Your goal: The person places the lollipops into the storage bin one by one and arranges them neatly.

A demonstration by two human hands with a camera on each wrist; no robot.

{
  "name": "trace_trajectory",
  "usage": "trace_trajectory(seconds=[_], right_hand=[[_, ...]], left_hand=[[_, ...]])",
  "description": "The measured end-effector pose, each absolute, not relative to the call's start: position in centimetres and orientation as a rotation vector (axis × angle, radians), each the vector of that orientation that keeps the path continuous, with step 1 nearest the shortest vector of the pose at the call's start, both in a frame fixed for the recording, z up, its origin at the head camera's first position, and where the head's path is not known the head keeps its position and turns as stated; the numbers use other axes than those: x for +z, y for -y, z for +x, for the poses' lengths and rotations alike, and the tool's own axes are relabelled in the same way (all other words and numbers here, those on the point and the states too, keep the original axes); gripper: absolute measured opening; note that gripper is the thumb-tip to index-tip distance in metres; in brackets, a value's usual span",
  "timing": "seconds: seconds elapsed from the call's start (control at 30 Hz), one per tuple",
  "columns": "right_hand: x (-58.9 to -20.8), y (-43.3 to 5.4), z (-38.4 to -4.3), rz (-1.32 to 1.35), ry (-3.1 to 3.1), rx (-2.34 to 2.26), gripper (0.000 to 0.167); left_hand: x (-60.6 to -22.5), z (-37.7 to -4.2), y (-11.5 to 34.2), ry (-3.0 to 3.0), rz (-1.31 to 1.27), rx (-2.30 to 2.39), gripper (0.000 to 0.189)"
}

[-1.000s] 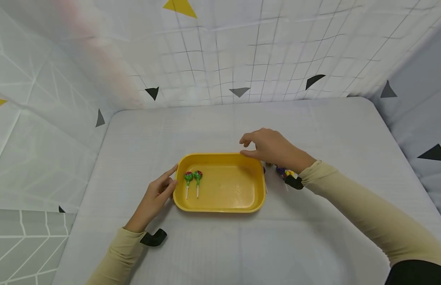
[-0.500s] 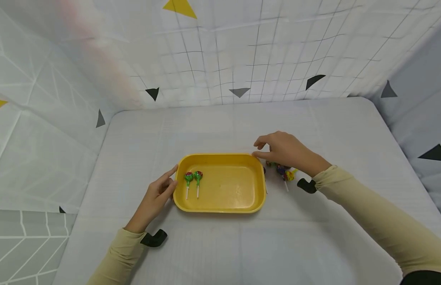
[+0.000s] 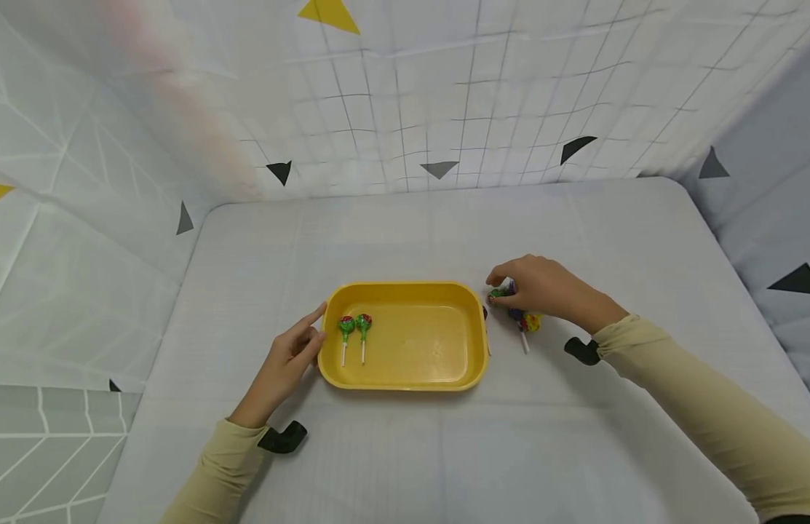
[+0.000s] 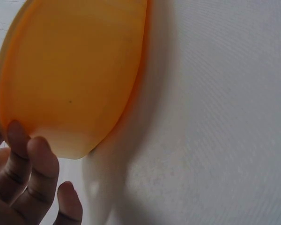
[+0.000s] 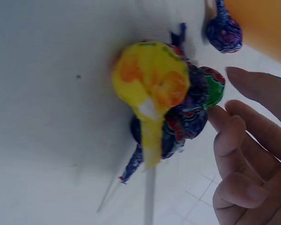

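Observation:
A yellow tray (image 3: 405,386) sits mid-table with two green-wrapped lollipops (image 3: 346,325) lying side by side in its left part. My left hand (image 3: 290,364) rests against the tray's left end; in the left wrist view, bent fingertips (image 4: 43,152) lie by its outer wall. Right of the tray, my right hand (image 3: 552,290) hovers over a small pile of lollipops. Its thumb and index finger stand apart at a green lollipop (image 5: 216,86), with a gap visible in the right wrist view. A yellow lollipop (image 5: 152,82) lies over purple-wrapped ones (image 5: 194,124), partly hidden.
A single purple lollipop (image 5: 225,35) lies close against the tray's right side. White cloth covers the table (image 3: 405,451), and patterned white curtains (image 3: 405,94) rise behind and at both sides. A black wrist mount (image 3: 283,437) sticks out below the left hand.
My right hand has moved from above the tray's back right corner rightward and down to the lollipop pile, uncovering some lollipops. The left hand and the tray stay where they were.

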State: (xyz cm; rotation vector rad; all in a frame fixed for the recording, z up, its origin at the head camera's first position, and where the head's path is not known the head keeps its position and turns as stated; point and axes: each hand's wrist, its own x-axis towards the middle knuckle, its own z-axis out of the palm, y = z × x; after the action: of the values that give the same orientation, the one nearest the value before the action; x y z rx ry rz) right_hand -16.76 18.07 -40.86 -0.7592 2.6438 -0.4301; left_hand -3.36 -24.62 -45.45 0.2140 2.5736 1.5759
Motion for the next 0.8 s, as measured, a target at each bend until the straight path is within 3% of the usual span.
trace_trajectory(seconds=[0.8], right_hand=[[-42.2,-17.7,-16.8,-0.807,-2.676,-0.329,0.017]], left_hand=[[-45.5,-3.4,24.6,-2.58,0.212,1.568,0.051]])
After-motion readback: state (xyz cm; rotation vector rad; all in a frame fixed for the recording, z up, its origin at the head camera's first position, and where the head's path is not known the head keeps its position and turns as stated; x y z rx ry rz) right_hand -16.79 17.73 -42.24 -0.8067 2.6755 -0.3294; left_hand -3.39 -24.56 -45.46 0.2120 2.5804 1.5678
